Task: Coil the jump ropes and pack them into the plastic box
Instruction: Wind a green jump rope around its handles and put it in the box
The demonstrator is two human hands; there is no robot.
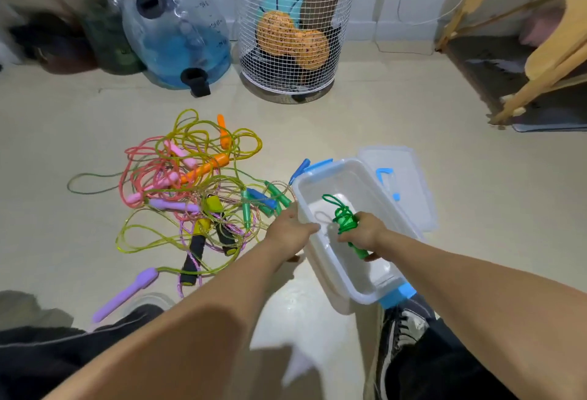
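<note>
Over the plastic box, my right hand grips a coiled green jump rope, fingers curled round the bundle and its green handle; loose loops stick up above the fist. The bundle sits inside the box opening, above the white bottom. My left hand holds the box's left rim, thumb hooked over the edge. The box rests tilted on the floor, with blue latches at its near and far ends. Its clear lid lies just behind the box on the right.

Left of the box, a tangled pile of jump ropes lies on the floor: yellow, pink and green cords with orange, pink, purple, blue, green and black handles. One purple handle lies apart, near my knee. A blue handle touches the box's far left corner.

Against the wall stand a white wire basket holding balls and a blue water bag. A wooden frame stands at right. My black shoe sits below the box.
</note>
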